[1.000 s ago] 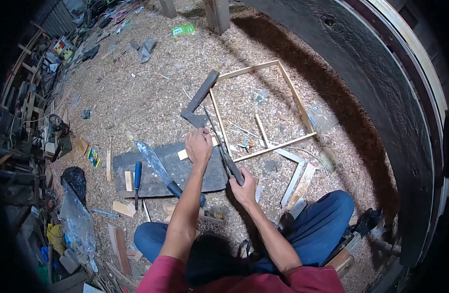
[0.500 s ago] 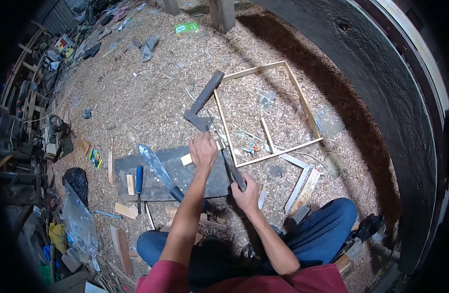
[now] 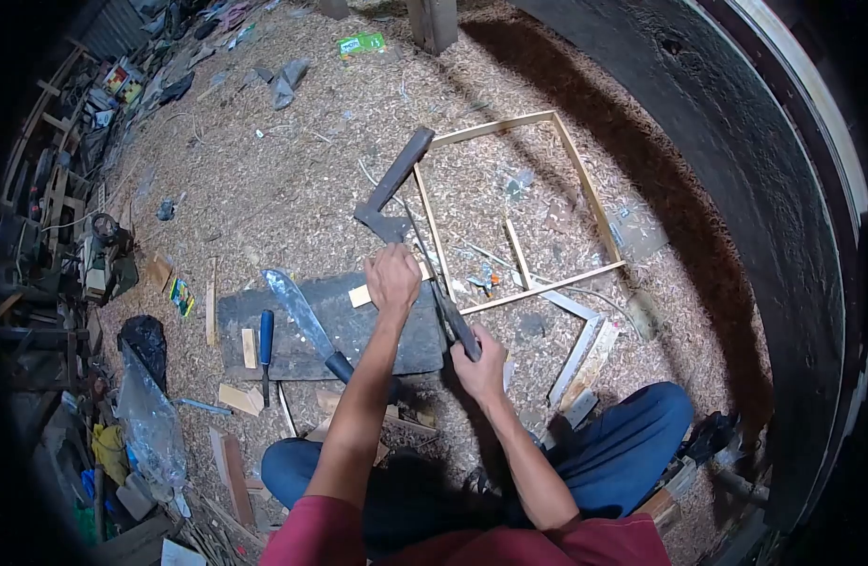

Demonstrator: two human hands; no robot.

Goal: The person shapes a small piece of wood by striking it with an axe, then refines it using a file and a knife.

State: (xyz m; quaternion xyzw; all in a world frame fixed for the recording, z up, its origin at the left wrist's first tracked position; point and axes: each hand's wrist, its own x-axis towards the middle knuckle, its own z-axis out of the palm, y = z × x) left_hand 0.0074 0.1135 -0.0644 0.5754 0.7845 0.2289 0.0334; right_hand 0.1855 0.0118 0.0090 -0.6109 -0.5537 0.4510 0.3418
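Observation:
My left hand point(image 3: 392, 279) presses down on a short, pale wood strip point(image 3: 360, 296), its fingers curled over it. The strip lies on a dark, worn board point(image 3: 396, 349) on the ground, and its other end shows just right of my hand. My right hand point(image 3: 481, 365) is wrapped round the dark handle of a handsaw point(image 3: 449, 309). The saw's thin blade points away from me, across the strip's right end and close beside my left hand. A big knife point(image 3: 300, 311) and a blue-handled chisel point(image 3: 266, 344) lie on the board to the left.
A thin wooden frame point(image 3: 585, 184) lies ahead on the right, with an axe-like tool point(image 3: 396, 179) against its left side. A metal square point(image 3: 575, 358) rests near my right knee. Wood offcuts point(image 3: 241, 398) and shavings cover the ground; clutter lines the left side.
My right hand has pushed the saw slightly forward, so its blade reaches farther past the strip. My left hand stays on the wood. The view has shifted a little.

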